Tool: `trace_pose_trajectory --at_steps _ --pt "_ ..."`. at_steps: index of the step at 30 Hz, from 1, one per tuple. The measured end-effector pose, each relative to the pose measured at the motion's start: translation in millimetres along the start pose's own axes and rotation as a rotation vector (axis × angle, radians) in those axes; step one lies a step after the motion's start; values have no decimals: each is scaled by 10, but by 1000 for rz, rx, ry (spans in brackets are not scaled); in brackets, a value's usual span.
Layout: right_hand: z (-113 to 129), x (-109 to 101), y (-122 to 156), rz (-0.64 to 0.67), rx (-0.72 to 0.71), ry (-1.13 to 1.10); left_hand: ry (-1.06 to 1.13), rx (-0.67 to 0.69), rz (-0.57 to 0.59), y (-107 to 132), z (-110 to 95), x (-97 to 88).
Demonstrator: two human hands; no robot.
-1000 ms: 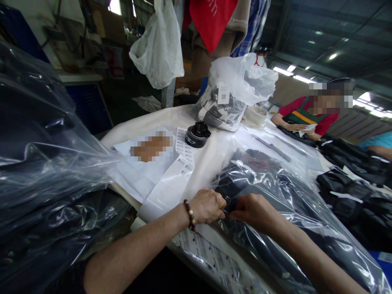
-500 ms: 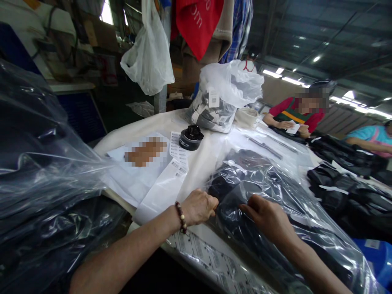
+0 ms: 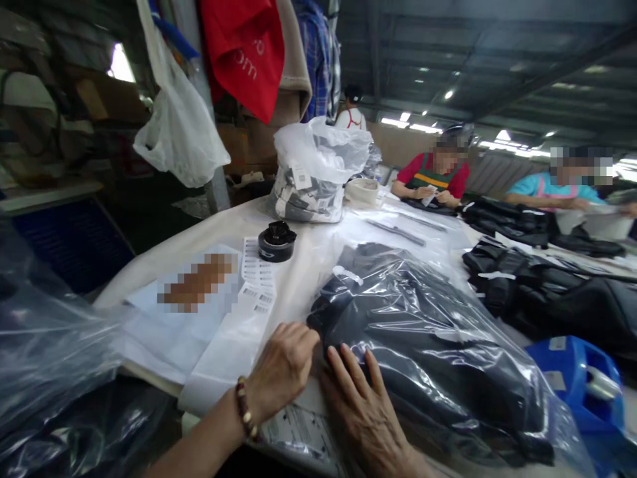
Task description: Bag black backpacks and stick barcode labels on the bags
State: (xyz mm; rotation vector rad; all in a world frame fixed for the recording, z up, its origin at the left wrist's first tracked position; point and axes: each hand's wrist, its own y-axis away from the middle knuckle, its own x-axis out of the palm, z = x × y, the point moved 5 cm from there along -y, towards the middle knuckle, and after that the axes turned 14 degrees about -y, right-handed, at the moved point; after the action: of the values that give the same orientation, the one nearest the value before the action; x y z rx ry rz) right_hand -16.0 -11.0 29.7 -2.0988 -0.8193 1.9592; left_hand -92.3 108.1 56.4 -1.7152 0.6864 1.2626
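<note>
A dark garment in a clear plastic bag lies on the white table in front of me. My right hand lies flat on the near end of the bag, fingers stretched out. My left hand, with a bead bracelet on the wrist, is curled with fingers closed at the bag's left edge, beside a white strip of paper. Whether it pinches the plastic is hidden.
A black tape roll, barcode label sheets and a bag of tags sit farther back. Bagged dark garments are piled at my left. Two people work at the far right beside dark clothes. A blue object sits at right.
My view swung to the right. My right hand went from pinching the bag's end next to my left hand to lying flat on it with fingers stretched out.
</note>
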Motion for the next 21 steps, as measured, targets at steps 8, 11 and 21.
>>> trace_pose_trajectory --at_steps 8,11,21 --pt "-689 -858 438 -164 211 137 377 -503 -218 -249 425 -37" --pt "-1230 -1061 772 -204 512 320 484 -562 -103 -615 439 68" --pt "-1728 -555 1434 -144 898 241 880 -658 168 -874 313 525"
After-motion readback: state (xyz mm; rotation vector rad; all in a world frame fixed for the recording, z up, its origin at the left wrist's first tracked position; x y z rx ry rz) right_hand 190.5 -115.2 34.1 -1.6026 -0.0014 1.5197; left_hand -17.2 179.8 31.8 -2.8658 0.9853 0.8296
